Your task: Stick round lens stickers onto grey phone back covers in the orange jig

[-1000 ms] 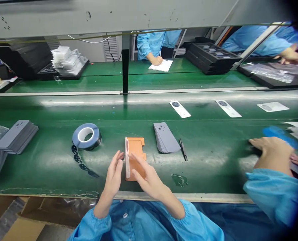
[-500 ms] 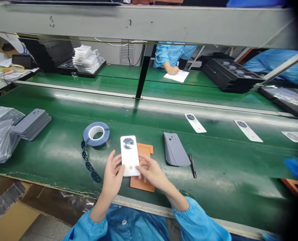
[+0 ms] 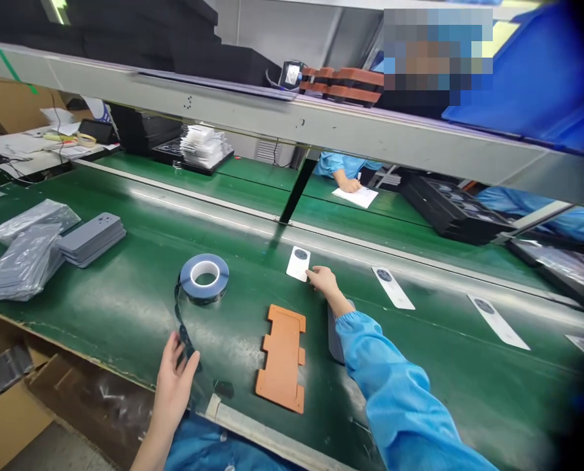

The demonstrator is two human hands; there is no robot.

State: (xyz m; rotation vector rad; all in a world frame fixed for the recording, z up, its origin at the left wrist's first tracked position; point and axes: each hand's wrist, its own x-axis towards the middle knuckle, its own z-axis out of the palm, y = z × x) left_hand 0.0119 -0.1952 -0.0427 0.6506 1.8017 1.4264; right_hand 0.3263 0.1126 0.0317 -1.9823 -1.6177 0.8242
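My right hand [image 3: 325,281] reaches far over the green surface, its fingers pinching the lower right corner of a white phone back panel [image 3: 298,268]. That panel has a dark round camera area near its top. My left hand [image 3: 177,376] is at the near edge, thumb and fingers apart, close to a dark strip of round stickers [image 3: 184,337]. Whether its fingertips touch the strip I cannot tell. The strip trails from a blue tape roll [image 3: 188,281]. Between my arms lies an orange notched fixture [image 3: 281,360] with nothing on it. My right sleeve partly covers the grey panel stack [image 3: 335,337].
More white panels [image 3: 393,288] lie in a row to the right. At left are stacked grey panels [image 3: 93,239] and plastic-bagged ones [image 3: 27,261]. A shelf beam [image 3: 253,111] crosses above. Beyond, a co-worker's hand [image 3: 348,183] writes on paper.
The white panel has gone from between both hands to the far side of the surface with my right hand. My left hand let go and moved left to the sticker strip. The view tilted up.
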